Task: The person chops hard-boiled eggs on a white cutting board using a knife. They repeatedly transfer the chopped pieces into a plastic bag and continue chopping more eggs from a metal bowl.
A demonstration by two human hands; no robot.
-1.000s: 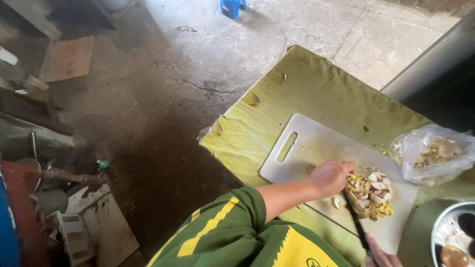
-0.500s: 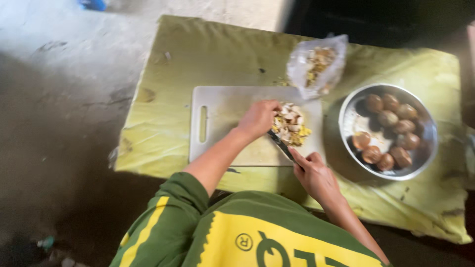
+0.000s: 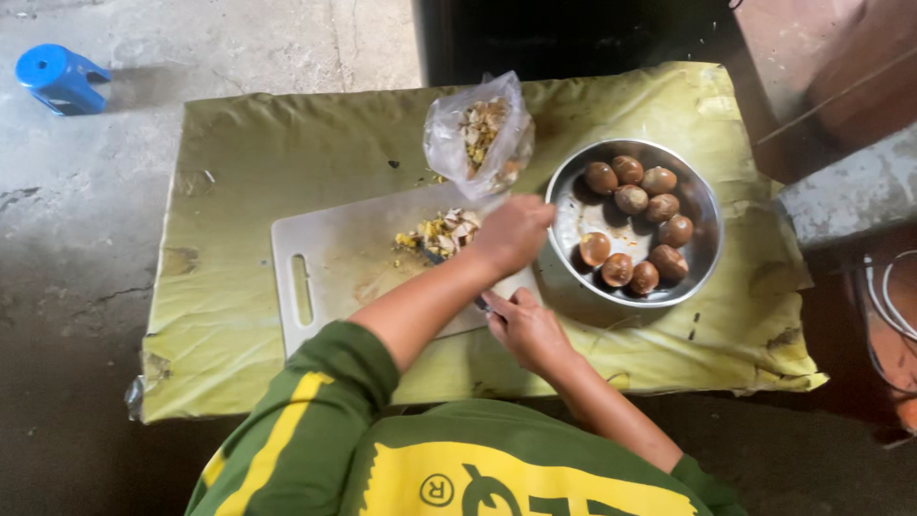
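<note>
One chopped egg pile [image 3: 441,232] lies on the cutting board [image 3: 330,272]; eight brown eggs [image 3: 635,225] wait (bowl [image 3: 702,258] nearly full). Left hand [image 3: 514,232] cupped over it, right hand [image 3: 525,328] gripping a knife [image 3: 457,277].

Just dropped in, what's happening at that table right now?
A person chops boiled egg on a white cutting board. The left hand rests by the pile of chopped egg; the right hand grips a knife handle, blade mostly hidden under the left arm. A metal bowl of brown eggs sits on the right, a plastic bag of chopped bits behind.
</note>
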